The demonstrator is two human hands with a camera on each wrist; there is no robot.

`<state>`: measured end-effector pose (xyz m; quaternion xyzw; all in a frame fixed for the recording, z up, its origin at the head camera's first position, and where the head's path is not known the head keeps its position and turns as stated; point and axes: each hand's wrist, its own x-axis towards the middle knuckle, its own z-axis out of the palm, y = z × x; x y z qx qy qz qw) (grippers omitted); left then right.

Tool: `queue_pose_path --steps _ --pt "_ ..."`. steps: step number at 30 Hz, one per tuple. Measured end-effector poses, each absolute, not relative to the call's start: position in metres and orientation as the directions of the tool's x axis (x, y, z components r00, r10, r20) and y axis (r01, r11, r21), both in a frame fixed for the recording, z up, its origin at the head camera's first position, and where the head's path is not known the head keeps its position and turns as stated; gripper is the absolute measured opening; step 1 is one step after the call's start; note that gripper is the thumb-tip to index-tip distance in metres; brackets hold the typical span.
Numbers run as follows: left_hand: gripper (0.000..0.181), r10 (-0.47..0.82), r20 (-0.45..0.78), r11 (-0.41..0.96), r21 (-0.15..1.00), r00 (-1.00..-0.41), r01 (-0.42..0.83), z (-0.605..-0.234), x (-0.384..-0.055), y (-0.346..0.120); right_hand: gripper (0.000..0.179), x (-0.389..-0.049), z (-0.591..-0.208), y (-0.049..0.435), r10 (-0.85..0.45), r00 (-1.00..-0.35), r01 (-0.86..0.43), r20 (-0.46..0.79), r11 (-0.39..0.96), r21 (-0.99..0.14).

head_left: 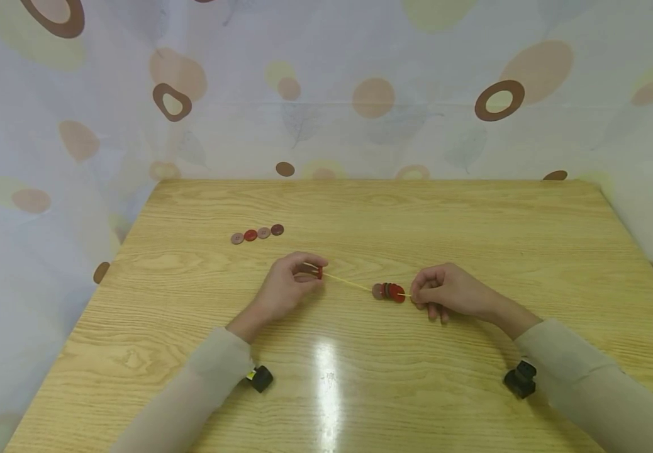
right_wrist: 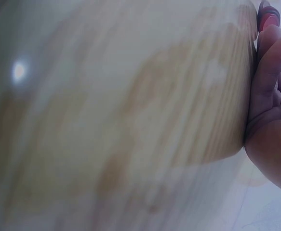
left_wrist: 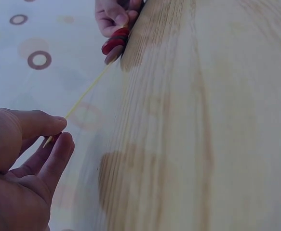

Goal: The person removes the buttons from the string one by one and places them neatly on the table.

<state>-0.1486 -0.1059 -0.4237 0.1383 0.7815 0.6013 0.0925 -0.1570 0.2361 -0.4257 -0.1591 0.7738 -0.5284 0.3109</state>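
My left hand (head_left: 287, 286) pinches a red button (head_left: 320, 272) between thumb and fingertips. A yellow string (head_left: 348, 281) passes through that button; its short free end pokes out by the left fingers in the left wrist view. The string runs taut to several threaded buttons (head_left: 389, 291), red, dark and dull pink, bunched together close to the right hand. Just past that bunch, my right hand (head_left: 452, 290) pinches the string between thumb and index finger, its other fingers loosely bent near the tabletop. In the right wrist view the bunch (right_wrist: 269, 19) shows only partly beyond the fingertips.
Several loose buttons (head_left: 251, 234), dull pink, red and dark red, lie in a slanting row on the wooden table (head_left: 417, 220), farther back and left of the hands. A patterned cloth (head_left: 326, 82) hangs behind the table's far edge and along its sides.
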Motion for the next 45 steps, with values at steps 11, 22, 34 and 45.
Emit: queue_pose_path --steps 11,22,34,45 --pt "0.036 0.308 0.017 0.250 0.963 -0.951 0.098 -0.425 -0.152 -0.110 0.014 -0.158 -0.428 0.237 -0.576 -0.757 0.082 -0.309 0.385 -0.919" --pt "0.036 0.288 0.036 0.361 0.921 -0.957 0.144 -0.419 -0.170 -0.122 0.016 -0.157 -0.426 0.236 -0.571 -0.760 0.078 -0.311 0.395 -0.915" --pt "0.042 0.212 0.092 0.646 0.734 -0.973 0.210 -0.409 -0.215 -0.139 0.017 -0.156 -0.425 0.237 -0.580 -0.759 0.064 -0.296 0.386 -0.920" --pt "0.042 0.191 0.060 0.851 0.486 -0.980 0.196 -0.418 -0.241 -0.146 0.016 -0.155 -0.429 0.234 -0.586 -0.753 0.073 -0.297 0.375 -0.924"
